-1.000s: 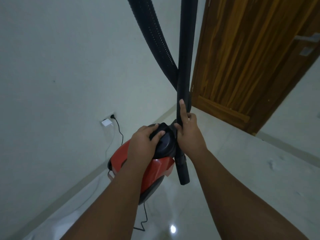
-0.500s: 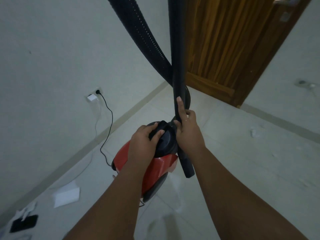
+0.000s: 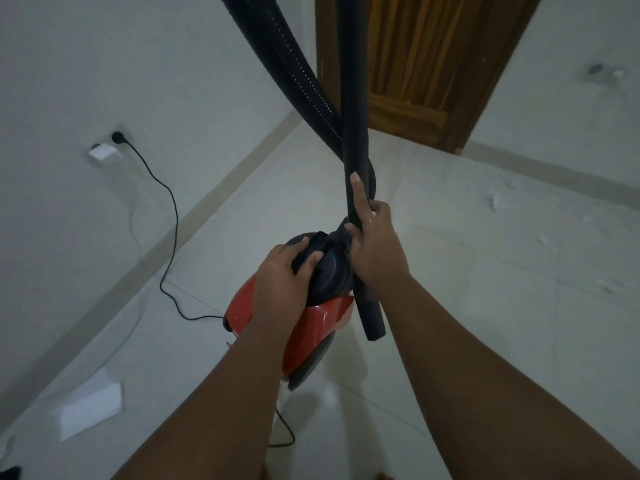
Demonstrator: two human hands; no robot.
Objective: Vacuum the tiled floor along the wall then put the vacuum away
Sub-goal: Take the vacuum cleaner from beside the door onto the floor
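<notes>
A red canister vacuum (image 3: 322, 320) with a black top hangs above the pale tiled floor (image 3: 485, 306) in the middle of the view. My left hand (image 3: 282, 271) grips the black handle on its top. My right hand (image 3: 375, 244) is closed around the smooth black wand tube (image 3: 353, 116), index finger stretched up along it. The tube's open end points down beside the vacuum body. A ribbed black hose (image 3: 287, 60) rises from behind the vacuum and crosses the tube toward the top of the frame.
A black power cord (image 3: 166, 209) runs from a wall socket (image 3: 117, 136) on the left wall down to the vacuum. A white paper sheet (image 3: 91, 407) lies on the floor at lower left. A wooden door (image 3: 422, 64) stands ahead. White scraps dot the floor at right.
The view has tilted downward, so the door and socket sit higher and more floor with the paper shows. Both hands keep the same grip on the vacuum and the tube.
</notes>
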